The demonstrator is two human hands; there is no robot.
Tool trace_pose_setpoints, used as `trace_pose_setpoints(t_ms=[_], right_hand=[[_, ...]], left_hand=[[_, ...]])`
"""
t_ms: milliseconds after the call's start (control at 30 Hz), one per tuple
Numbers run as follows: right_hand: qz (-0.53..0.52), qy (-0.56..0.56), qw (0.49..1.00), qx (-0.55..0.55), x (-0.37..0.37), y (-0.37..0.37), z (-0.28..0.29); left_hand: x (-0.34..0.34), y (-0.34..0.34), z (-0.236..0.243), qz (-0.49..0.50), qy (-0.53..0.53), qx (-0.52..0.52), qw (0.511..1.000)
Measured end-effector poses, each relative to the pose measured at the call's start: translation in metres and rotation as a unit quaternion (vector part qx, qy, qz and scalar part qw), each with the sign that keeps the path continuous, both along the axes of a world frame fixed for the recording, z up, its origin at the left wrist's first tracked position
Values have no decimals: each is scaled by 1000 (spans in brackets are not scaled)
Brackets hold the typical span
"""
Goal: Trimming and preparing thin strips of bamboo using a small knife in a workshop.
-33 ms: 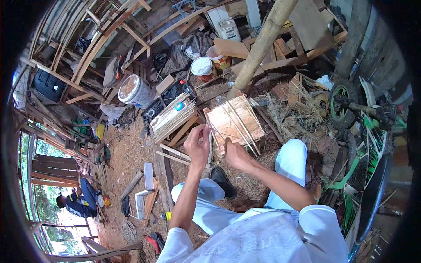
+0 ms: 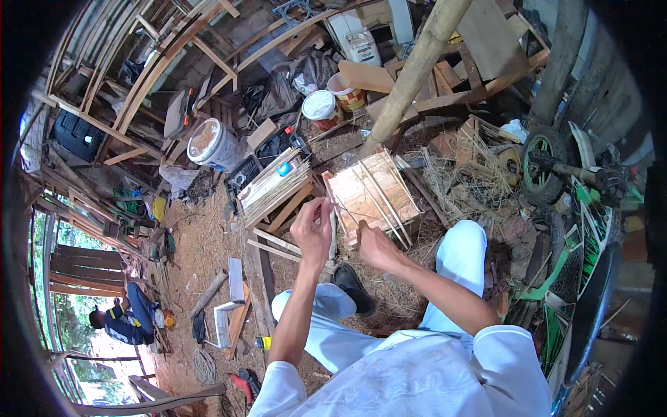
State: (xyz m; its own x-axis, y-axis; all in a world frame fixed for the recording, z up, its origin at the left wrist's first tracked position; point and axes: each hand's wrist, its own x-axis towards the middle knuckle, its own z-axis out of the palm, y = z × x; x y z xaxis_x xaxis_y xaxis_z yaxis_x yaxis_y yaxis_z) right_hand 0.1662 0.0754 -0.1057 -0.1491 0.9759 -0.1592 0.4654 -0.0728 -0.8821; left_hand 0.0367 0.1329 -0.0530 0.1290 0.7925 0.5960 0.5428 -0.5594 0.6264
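In front of my knees, my left hand (image 2: 313, 229) is closed in a pinch over the near left edge of a light wooden box (image 2: 361, 184). What its fingertips hold is too small to make out. Beside it my right hand (image 2: 376, 244) is closed, its fingers wrapped round one end of a thin dark rod (image 2: 347, 213). The rod slants up toward my left fingertips, and its kind cannot be told. Two thin wooden strips (image 2: 379, 191) lie across the box top, to the right of the rod.
Left of the box is a stack of thin strips (image 2: 267, 193) with a blue round object (image 2: 283, 169) on it. A bamboo pole (image 2: 410, 76) rises behind. Buckets (image 2: 208, 144) stand farther back; a wheel (image 2: 540, 167) is at right. Another person (image 2: 132, 320) sits far left.
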Motion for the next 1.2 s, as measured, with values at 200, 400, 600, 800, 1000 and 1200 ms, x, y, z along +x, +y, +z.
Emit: trace_pose_setpoints(t_ms=[200,400,600,800,1000,1200], right_hand=[[5,-70,996,-52,-7,10,-93],[-44,-167,981,-93,-15,25,-173],[-10,-194,974,-114,-29,27,-179],[-108,-174,978,-40,1,25,-174],[-67,-85,994,3,38,13,-67],[-98,-43,994,-3,45,7,-36]], left_hand=[[1,2,-2,4,-28,-11,1000],[4,3,2,13,-47,-34,998],[-14,11,-9,46,-51,-24,997],[5,17,-56,41,-79,-74,993],[7,30,-101,60,-85,-90,990],[5,25,-117,60,-116,-136,982]])
